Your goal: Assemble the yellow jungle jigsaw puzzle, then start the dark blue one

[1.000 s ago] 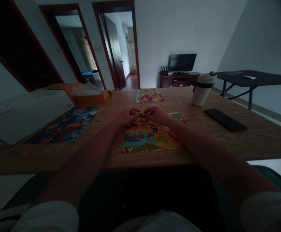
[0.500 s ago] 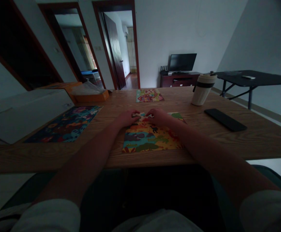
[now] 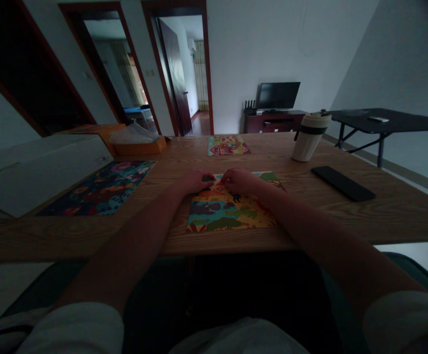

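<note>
A colourful animal jigsaw puzzle [image 3: 232,211] lies on the wooden table [image 3: 346,216] right in front of me. My left hand [image 3: 195,181] and my right hand [image 3: 238,179] rest on its far edge, fingertips curled and almost touching. Between them sits a small puzzle piece [image 3: 216,180], pressed down onto the puzzle; the dim light hides how the fingers grip it.
A dark patterned puzzle [image 3: 103,189] and a white box [image 3: 37,167] lie at left, an orange box [image 3: 136,145] behind. A small puzzle [image 3: 227,145] sits far centre. At right stand a cup [image 3: 308,136] and a black phone [image 3: 342,183].
Both hands have dropped from just above the puzzle onto its far edge, bringing the small piece down with them. Nothing else has moved.
</note>
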Demonstrator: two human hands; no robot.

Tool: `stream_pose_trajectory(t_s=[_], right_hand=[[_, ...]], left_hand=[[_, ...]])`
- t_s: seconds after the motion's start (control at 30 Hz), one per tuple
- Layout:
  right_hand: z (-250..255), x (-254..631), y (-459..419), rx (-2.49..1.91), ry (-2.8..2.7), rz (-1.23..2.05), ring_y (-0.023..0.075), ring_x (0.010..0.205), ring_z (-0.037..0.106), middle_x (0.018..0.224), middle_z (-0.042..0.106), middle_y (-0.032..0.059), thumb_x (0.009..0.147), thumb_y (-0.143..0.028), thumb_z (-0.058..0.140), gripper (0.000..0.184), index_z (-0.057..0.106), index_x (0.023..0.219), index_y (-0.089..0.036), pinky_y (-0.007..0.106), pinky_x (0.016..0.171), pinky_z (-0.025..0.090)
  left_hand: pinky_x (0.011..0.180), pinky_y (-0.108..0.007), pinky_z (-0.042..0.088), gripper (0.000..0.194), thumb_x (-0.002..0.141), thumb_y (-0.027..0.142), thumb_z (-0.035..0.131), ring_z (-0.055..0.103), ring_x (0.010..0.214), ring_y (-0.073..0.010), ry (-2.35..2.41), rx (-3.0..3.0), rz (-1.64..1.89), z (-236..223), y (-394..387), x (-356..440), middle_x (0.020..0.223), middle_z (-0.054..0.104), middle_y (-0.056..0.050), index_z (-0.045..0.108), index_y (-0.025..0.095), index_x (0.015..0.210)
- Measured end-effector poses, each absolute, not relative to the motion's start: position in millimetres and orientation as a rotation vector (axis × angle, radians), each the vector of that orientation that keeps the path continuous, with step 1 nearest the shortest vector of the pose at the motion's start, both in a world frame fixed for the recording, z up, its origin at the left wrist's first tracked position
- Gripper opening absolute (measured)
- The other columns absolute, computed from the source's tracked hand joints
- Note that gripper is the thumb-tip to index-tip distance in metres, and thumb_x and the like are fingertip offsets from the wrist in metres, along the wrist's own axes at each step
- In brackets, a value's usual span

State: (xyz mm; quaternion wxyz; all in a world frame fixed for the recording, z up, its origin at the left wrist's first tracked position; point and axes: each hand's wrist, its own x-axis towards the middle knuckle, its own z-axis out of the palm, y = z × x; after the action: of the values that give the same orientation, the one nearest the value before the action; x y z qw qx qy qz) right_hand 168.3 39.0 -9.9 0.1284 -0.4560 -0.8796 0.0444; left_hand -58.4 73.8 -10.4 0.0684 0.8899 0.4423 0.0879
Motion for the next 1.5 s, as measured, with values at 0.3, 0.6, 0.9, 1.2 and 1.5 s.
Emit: stream_pose_trajectory(t_s=[0.3,0.6,0.9,1.2,1.5], right_hand=[[-10.7,167.9,39.3,-1.291,-2.599,-0.005,0.0252,0.111,0.068,0.121,0.075,0.01,0.09,-0.024,0.056,0.036,0.079,0.116,-0.021,0.03,0.099,0.047],[-9.0,166.9,36.7,-1.254,-2.641,-0.016,0.0256,0.115,0.066,0.123,0.074,0.0108,0.09,-0.022,0.057,0.033,0.08,0.114,-0.02,0.032,0.103,0.045],[-10.0,168.7,39.3,-1.262,-2.653,0.039,0.0247,0.114,0.066,0.123,0.074,0.0101,0.092,-0.026,0.057,0.034,0.078,0.118,-0.021,0.032,0.103,0.045],[-6.7,166.5,36.7,-1.297,-2.663,-0.002,0.0268,0.114,0.066,0.12,0.075,0.0115,0.089,-0.025,0.058,0.035,0.079,0.116,-0.022,0.034,0.103,0.045],[-8.7,167.3,37.5,-1.296,-2.656,0.049,0.0247,0.109,0.069,0.113,0.077,0.0102,0.091,-0.028,0.059,0.028,0.082,0.107,-0.023,0.032,0.1,0.046]], left_hand=[[0.107,-0.032,0.044,0.037,0.096,0.034,0.052,0.064,0.12,-0.0216,1.318,2.729,0.223,-13.7,77.9,-59.5,0.134,0.069,-0.005,0.072,0.025,0.126],[0.108,-0.032,0.044,0.038,0.094,0.033,0.054,0.063,0.121,-0.0218,1.311,2.73,0.221,-12.6,78.0,-59.4,0.134,0.069,-0.005,0.072,0.024,0.126],[0.108,-0.032,0.042,0.035,0.093,0.03,0.055,0.062,0.12,-0.022,1.307,2.711,0.221,-8.8,73.9,-58.7,0.132,0.069,-0.006,0.073,0.023,0.123],[0.108,-0.033,0.043,0.036,0.093,0.031,0.054,0.063,0.12,-0.0225,1.309,2.684,0.211,-11.1,76.2,-60.2,0.132,0.069,-0.006,0.072,0.023,0.124],[0.11,-0.032,0.04,0.043,0.097,0.035,0.048,0.057,0.13,-0.0236,1.289,2.669,0.094,-9.3,76.2,-60.9,0.144,0.061,-0.008,0.067,0.023,0.133]])
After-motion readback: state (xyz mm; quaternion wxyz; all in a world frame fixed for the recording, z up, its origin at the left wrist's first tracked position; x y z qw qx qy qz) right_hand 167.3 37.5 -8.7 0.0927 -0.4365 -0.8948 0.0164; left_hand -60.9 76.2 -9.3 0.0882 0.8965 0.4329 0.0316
